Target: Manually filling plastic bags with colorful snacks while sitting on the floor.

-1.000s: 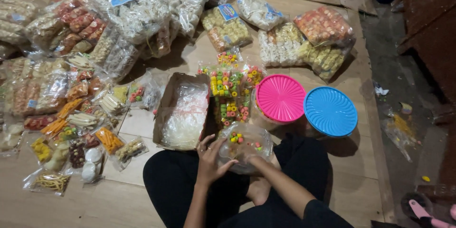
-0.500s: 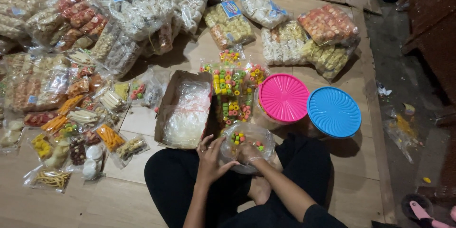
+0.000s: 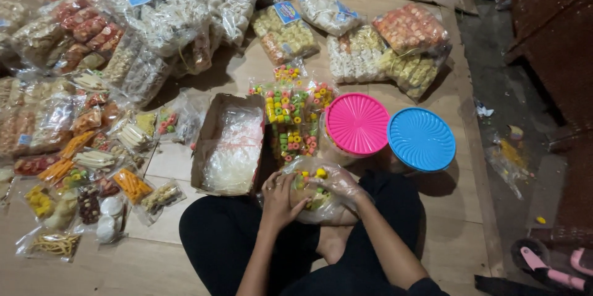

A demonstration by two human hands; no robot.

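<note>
Both hands — candy bag (clear plastic)

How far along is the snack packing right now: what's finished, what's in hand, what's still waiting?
Done: small filled packets lie in rows on the floor at left. In hand: the left hand and right hand hold a clear bag with colourful ring candy inside. Left: a larger candy pack lies ahead, and a cardboard box holds clear bags. The pink lid and blue lid stay shut.
</note>
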